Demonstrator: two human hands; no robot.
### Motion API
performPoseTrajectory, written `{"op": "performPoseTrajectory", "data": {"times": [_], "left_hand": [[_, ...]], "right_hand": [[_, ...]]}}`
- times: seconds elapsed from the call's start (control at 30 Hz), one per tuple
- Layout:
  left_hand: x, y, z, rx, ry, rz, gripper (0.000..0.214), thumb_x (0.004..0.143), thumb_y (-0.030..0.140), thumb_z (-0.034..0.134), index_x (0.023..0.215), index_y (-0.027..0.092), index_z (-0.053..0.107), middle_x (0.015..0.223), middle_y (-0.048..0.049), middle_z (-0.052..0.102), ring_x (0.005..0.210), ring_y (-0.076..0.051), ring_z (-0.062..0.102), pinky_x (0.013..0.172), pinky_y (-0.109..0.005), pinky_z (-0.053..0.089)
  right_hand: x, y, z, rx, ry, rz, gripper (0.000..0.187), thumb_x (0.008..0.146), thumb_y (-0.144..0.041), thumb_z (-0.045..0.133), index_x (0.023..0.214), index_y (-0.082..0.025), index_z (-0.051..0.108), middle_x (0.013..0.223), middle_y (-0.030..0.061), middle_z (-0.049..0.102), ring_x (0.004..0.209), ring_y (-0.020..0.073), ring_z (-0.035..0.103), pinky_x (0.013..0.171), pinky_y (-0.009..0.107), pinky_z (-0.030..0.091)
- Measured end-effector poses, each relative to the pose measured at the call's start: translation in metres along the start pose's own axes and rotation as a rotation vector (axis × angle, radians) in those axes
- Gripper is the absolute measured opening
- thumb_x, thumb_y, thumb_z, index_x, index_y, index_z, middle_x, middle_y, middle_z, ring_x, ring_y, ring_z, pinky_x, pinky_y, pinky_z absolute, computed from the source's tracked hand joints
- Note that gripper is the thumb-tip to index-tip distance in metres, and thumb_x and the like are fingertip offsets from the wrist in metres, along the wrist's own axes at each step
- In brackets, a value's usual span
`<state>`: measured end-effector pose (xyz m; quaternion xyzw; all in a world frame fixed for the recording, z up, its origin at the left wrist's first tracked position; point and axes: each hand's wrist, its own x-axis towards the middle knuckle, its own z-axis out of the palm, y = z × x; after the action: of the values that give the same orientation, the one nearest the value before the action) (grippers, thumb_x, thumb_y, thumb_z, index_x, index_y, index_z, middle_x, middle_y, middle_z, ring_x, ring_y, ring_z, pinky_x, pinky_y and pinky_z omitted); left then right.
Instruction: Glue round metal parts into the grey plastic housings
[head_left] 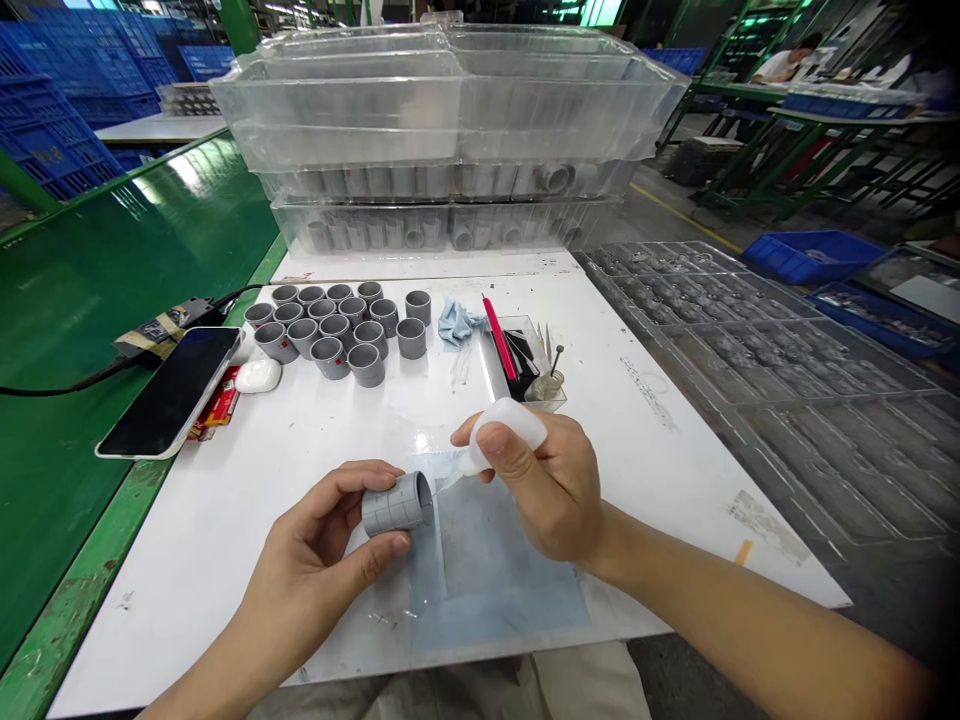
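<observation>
Thumb and fingers of your left hand [306, 562] pinch one short grey hollow cylinder [394, 505], tilted with its open end to the right, above the white tabletop [247, 520]. Your right hand [556, 485] is wrapped around one white translucent squeeze bottle [504, 432], thumb pressed to its side, its single thin nozzle slanting down to the cylinder's open end; whether the tip touches the rim, you cannot tell from here. One flat light-blue sheet [506, 590] lies beneath both hands.

Beyond your left hand you have seventeen more grey hollow cylinders [329, 362] standing upright: fifteen clustered, two just to their right. Beside those two sits one crumpled light-blue cloth [454, 324], then one small clear box [556, 403] of tools with one red pen [499, 338] leaning in it. To your left lie one black-screened phone in a white case [174, 388] and one small white rounded case [258, 376]. At the back, stacked clear plastic trays [360, 120] hold further grey cylinders, too blurred to count.
</observation>
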<state>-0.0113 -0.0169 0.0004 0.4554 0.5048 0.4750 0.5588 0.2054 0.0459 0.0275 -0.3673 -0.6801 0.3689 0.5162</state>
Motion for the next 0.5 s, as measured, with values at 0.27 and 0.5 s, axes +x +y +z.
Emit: {"op": "performPoseTrajectory", "data": {"times": [0.27, 0.5], "left_hand": [[-0.0014, 0.0032, 0.0013, 0.002, 0.027, -0.042, 0.028, 0.08, 0.028, 0.087, 0.105, 0.031, 0.076, 0.123, -0.0016, 0.069, 0.116, -0.02, 0.063, 0.093, -0.022, 0.056], [-0.0029, 0.0084, 0.0023, 0.026, 0.041, -0.106, 0.035, 0.078, 0.037, 0.089, 0.108, 0.029, 0.075, 0.114, -0.0031, 0.071, 0.102, -0.02, 0.065, 0.081, -0.022, 0.056]], "right_hand": [[0.0005, 0.0007, -0.0006, -0.003, 0.003, -0.022, 0.043, 0.104, -0.047, 0.056, 0.08, -0.016, 0.073, 0.061, 0.0018, 0.062, 0.053, 0.0127, 0.058, 0.049, 0.028, 0.044], [0.0001, 0.0, 0.0003, 0.004, 0.022, -0.009, 0.046, 0.103, -0.051, 0.056, 0.073, -0.017, 0.069, 0.06, 0.0018, 0.061, 0.053, 0.0135, 0.056, 0.049, 0.029, 0.045]]}}
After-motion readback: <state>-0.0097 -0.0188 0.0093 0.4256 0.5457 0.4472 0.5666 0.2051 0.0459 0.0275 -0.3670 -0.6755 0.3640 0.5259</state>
